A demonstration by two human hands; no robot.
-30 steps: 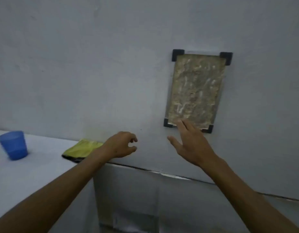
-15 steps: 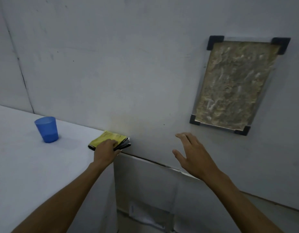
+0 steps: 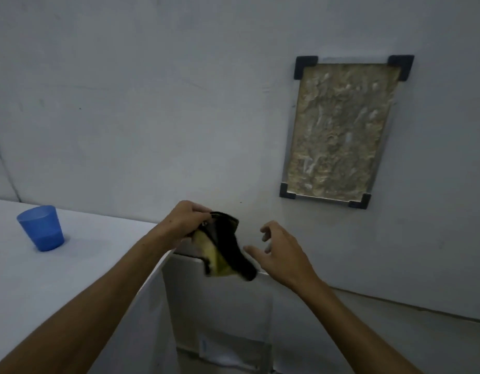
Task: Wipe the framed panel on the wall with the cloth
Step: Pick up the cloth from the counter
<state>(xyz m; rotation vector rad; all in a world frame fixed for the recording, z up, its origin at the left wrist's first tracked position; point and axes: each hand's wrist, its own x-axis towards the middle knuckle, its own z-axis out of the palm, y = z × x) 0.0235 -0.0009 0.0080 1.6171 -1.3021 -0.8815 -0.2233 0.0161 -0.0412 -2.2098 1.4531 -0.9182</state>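
Note:
The framed panel (image 3: 341, 130) hangs on the grey wall at the upper right, a mottled tan surface with black corner brackets. My left hand (image 3: 184, 221) is shut on the top of a yellow and black cloth (image 3: 224, 252), which dangles in the air just past the table's far corner. My right hand (image 3: 280, 253) is open beside the cloth's right edge, fingers spread and curled, a small gap from the fabric. Both hands are below and to the left of the panel.
A blue plastic cup (image 3: 42, 228) stands on the white table (image 3: 58, 279) at the left. Beyond the table's right edge a lower white ledge (image 3: 233, 298) runs along the wall.
My left hand has lifted the cloth off the table's corner, and it now hangs unfolded. My right hand has moved left toward the cloth.

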